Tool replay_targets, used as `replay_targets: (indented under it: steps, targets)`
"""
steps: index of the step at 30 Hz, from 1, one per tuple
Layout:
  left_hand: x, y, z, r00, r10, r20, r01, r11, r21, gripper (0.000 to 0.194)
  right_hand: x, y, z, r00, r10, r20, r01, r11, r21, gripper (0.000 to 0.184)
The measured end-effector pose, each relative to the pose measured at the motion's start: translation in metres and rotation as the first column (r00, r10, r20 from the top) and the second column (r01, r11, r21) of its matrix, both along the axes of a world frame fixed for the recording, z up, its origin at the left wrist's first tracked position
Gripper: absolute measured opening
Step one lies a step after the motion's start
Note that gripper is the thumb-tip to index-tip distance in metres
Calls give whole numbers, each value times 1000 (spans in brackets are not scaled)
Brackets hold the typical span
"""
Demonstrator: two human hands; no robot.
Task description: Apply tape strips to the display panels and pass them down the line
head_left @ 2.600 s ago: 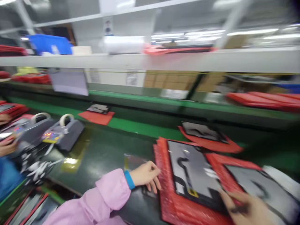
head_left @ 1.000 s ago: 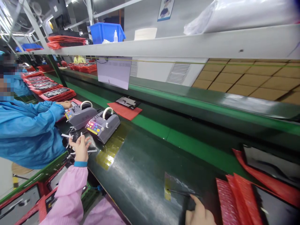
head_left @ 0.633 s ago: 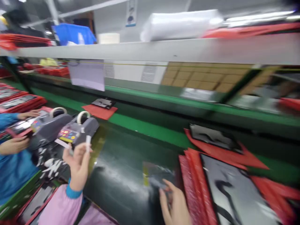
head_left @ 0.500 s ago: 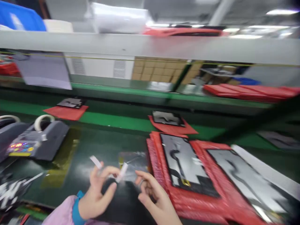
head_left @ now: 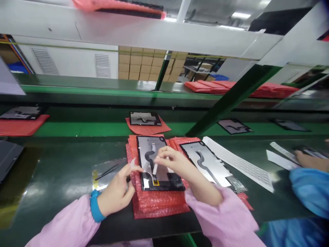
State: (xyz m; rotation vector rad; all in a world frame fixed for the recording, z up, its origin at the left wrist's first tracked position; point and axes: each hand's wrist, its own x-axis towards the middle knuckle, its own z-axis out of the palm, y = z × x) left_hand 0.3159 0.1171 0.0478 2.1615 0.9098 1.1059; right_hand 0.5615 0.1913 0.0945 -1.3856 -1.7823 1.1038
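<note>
A dark panel (head_left: 164, 180) with a silver back and a black ribbon cable lies on a stack of red bubble-wrap sheets (head_left: 159, 202) in front of me. My right hand (head_left: 174, 163) pinches a small white tape strip (head_left: 155, 168) over the panel's lower middle. My left hand (head_left: 117, 192) rests at the stack's left edge, with another white tape strip (head_left: 133, 164) pinched at its fingertips. Black tweezers (head_left: 106, 172) lie on a clear plastic sheet to the left of the stack.
A second panel (head_left: 205, 163) on red wrap lies to the right, beside a long white backing strip (head_left: 239, 163). More panels (head_left: 144, 118) ride the green conveyor behind. A co-worker's blue sleeve (head_left: 308, 188) and hand are at the right edge.
My view swung right from the tape dispensers to the panel. Both hands came over to it, each carrying a tape strip; my right hand left the tweezers on the plastic sheet.
</note>
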Motion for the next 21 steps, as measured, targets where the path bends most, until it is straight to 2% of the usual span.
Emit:
replay_targets:
  steps: [3, 6, 10, 12, 16, 21]
  targets:
    - [2, 19, -2, 999, 24, -41, -20, 997, 78, 69, -9, 33, -28, 997, 75, 29, -74, 996, -56, 34]
    - [6, 31, -8, 999, 7, -38, -3, 995, 102, 78, -14, 49, -45, 993, 110, 33, -108, 993, -49, 31]
    - [14, 41, -12, 996, -13, -85, 13, 1000, 0, 69, -14, 56, -49, 991, 130, 36, -128, 991, -35, 18]
    - [18, 45, -14, 995, -36, -96, 36, 999, -8, 67, -15, 58, -49, 990, 129, 56, -128, 992, -20, 14]
    - [21, 52, -22, 992, -66, -108, 69, 997, 20, 66, -17, 60, -49, 989, 108, 102, -108, 994, 3, 12]
    - [21, 56, -36, 993, -83, -90, 92, 991, 102, 78, -18, 60, -54, 986, 96, 138, -105, 993, 56, 17]
